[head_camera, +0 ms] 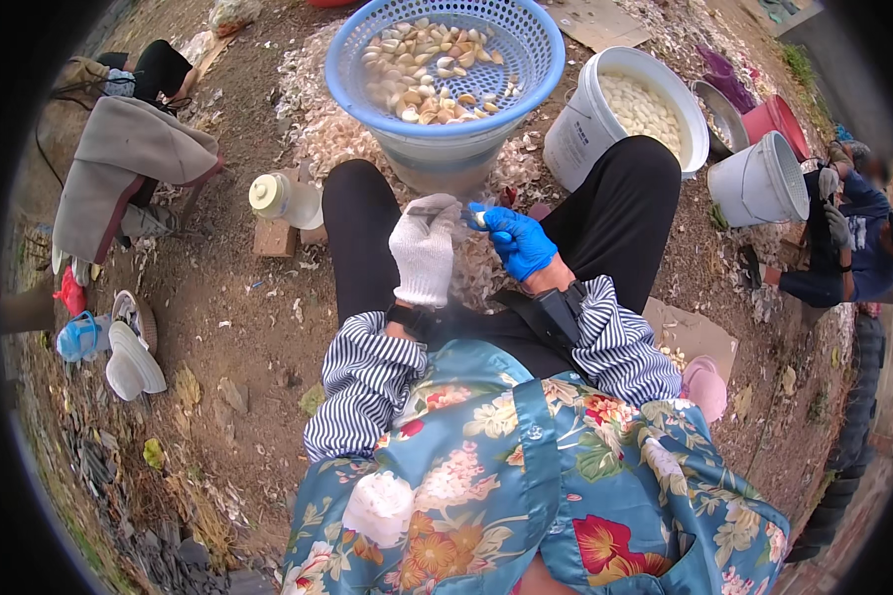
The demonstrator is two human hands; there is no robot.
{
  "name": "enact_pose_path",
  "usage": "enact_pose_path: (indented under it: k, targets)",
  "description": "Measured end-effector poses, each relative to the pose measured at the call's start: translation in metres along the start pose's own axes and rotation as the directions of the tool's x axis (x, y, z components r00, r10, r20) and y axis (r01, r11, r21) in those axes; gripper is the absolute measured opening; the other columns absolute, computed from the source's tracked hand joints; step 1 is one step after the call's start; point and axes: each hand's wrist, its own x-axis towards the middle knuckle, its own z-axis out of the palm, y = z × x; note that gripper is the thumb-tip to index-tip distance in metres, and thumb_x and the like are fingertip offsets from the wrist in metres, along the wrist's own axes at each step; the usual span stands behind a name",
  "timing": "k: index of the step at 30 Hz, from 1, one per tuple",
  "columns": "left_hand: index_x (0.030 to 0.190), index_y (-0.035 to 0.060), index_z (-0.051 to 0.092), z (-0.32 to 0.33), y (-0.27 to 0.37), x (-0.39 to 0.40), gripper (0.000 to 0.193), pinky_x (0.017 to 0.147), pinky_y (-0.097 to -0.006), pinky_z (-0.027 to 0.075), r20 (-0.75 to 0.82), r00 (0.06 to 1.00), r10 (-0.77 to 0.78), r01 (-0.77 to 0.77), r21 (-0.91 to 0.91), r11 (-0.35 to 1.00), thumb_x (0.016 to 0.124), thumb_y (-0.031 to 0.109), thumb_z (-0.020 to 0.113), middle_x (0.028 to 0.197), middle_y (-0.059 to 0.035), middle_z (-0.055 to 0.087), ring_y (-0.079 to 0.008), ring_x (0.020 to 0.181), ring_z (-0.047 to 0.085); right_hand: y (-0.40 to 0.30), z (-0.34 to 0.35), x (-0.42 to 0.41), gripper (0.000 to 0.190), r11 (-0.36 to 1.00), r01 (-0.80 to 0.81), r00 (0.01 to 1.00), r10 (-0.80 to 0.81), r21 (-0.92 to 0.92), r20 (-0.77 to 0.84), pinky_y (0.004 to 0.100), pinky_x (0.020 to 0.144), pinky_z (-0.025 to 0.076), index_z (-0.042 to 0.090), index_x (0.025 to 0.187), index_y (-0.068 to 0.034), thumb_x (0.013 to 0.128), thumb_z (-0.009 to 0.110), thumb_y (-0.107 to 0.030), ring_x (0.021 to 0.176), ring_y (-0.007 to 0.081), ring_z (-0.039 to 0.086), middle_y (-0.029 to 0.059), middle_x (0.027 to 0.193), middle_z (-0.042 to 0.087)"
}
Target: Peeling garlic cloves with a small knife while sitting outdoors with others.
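Observation:
My right hand [519, 239], in a blue rubber glove, pinches a small pale garlic clove [480, 219] between thumb and fingers. Close beside it is my left hand [423, 249] in a white knitted glove, fingers bent together; what they hold, if anything, is blurred and partly hidden. Both hands are between my knees. Just beyond them a blue perforated basket [335, 71] with unpeeled garlic cloves [424, 63] rests on a pale bucket [446, 160]. To its right leans a white bucket [565, 141] full of peeled cloves [640, 108].
Garlic skins [312, 97] litter the dirt ground. On the left are a bottle with a cream lid [271, 195] on a brick [274, 236], a cloth-draped seat [119, 163] and a white hat [130, 364]. Another white bucket [751, 186] and a seated co-worker [856, 230] are on the right.

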Motion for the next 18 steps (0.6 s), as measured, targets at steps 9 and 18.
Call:
enact_pose_path:
  k: [9, 18]
  targets:
    - [0.090, -0.0013, 0.056, -0.013, -0.015, 0.013, 0.007, 0.058, -0.0207, 0.047, -0.103, 0.993, 0.056, -0.031, 0.226, 0.974, 0.083, -0.003, 0.056, 0.080, -0.0070, 0.062, -0.0094, 0.067, 0.057, -0.001, 0.008, -0.009, 0.031, 0.985, -0.089, 0.990, 0.104, -0.148, 0.100, 0.0105, 0.039, 0.025, 0.053, 0.112, 0.001, 0.084, 0.058, -0.009, 0.052, 0.0001, 0.039, 0.0056, 0.088, 0.059]
    - [0.091, -0.0023, 0.056, -0.019, -0.005, 0.009, 0.008, 0.057, -0.0212, 0.047, -0.076, 0.996, -0.056, 0.065, 0.119, 0.991, 0.083, 0.000, 0.057, 0.083, -0.0084, 0.062, -0.0100, 0.065, 0.057, -0.006, -0.001, 0.000, 0.027, 0.974, -0.225, 0.974, 0.225, 0.035, 0.015, 0.0111, 0.035, 0.028, 0.052, 0.107, 0.000, 0.084, 0.056, -0.012, 0.051, 0.0020, 0.040, 0.0032, 0.080, 0.053]
